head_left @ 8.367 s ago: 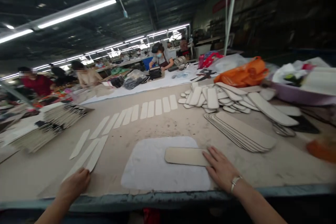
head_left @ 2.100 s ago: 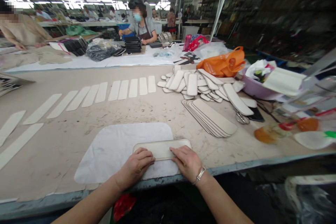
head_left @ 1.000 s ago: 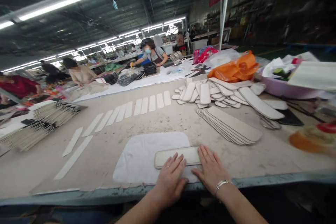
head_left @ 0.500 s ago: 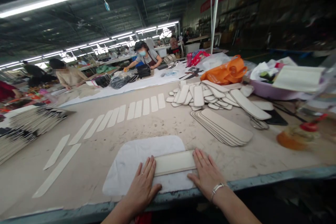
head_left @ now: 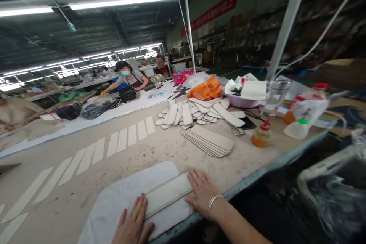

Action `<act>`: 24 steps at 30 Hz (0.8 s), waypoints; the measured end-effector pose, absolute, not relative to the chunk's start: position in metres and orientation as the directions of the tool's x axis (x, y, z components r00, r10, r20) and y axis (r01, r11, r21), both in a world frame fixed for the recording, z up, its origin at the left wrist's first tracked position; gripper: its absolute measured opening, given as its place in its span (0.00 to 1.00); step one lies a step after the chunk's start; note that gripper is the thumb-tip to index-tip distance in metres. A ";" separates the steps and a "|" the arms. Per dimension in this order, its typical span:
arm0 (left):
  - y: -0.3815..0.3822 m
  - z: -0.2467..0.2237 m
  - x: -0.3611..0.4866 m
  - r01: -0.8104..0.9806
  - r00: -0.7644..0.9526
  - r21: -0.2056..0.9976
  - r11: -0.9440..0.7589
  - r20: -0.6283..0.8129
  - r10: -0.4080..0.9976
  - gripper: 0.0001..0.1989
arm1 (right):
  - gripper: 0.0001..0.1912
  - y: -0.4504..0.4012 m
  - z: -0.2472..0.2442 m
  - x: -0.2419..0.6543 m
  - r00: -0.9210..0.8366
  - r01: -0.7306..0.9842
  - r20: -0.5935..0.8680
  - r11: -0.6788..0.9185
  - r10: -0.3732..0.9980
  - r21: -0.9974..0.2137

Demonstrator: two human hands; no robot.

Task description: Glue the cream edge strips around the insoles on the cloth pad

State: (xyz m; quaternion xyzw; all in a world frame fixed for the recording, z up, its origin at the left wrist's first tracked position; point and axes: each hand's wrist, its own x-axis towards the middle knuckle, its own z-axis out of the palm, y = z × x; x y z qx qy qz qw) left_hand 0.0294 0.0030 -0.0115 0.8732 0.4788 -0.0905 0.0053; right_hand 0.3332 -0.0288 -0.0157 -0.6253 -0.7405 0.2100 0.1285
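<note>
A long cream-white panel (head_left: 168, 192) with a darker edge lies on a white cloth (head_left: 114, 198) at the table's front edge. My left hand (head_left: 133, 219) rests flat on the panel's left end, fingers stretched out. On its right end lie the fingers of my right hand (head_left: 203, 190), also extended, with a bracelet on that wrist. Beyond the cloth stands a fanned stack of rounded beige panels (head_left: 210, 141). Behind that is a loose heap of similar panels (head_left: 187, 112). A row of thin pale strips (head_left: 98, 150) lies spaced out across the table to the left.
At the right are a bottle of amber liquid (head_left: 260, 136) with a red top, a green-capped bottle (head_left: 297, 129) and scissors (head_left: 238, 131). An orange bag (head_left: 205, 88) and a purple basin (head_left: 246, 101) sit farther back. A masked co-worker (head_left: 130, 76) stands across the table.
The view has swung to the right, so more of the table's right end shows. Both hands stay flat on the panel's ends, and the panel stays on the cloth.
</note>
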 end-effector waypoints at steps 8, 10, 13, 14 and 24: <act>0.044 0.020 0.049 0.886 0.465 0.100 -0.454 -0.185 0.866 0.20 | 0.39 -0.026 -0.013 0.349 0.041 0.867 -0.008 -0.039 0.999 -0.497; 0.048 0.032 0.060 0.914 0.405 0.136 -0.382 -0.261 0.876 0.23 | 0.34 -0.024 -0.005 0.354 0.142 0.843 0.031 -0.105 0.989 -0.527; 0.051 0.055 0.073 0.902 0.431 0.237 -0.361 -0.429 0.794 0.10 | 0.28 -0.022 0.005 0.368 0.250 0.796 0.088 -0.153 0.964 -0.586; 0.052 0.063 0.075 0.891 0.451 0.294 -0.347 -0.477 0.755 0.06 | 0.28 -0.022 0.006 0.374 0.275 0.779 0.097 -0.163 0.956 -0.605; 0.037 0.045 0.102 0.718 0.489 0.692 0.067 -0.572 0.658 0.21 | 0.35 -0.021 -0.024 0.335 -0.355 0.669 0.373 0.512 0.857 -0.539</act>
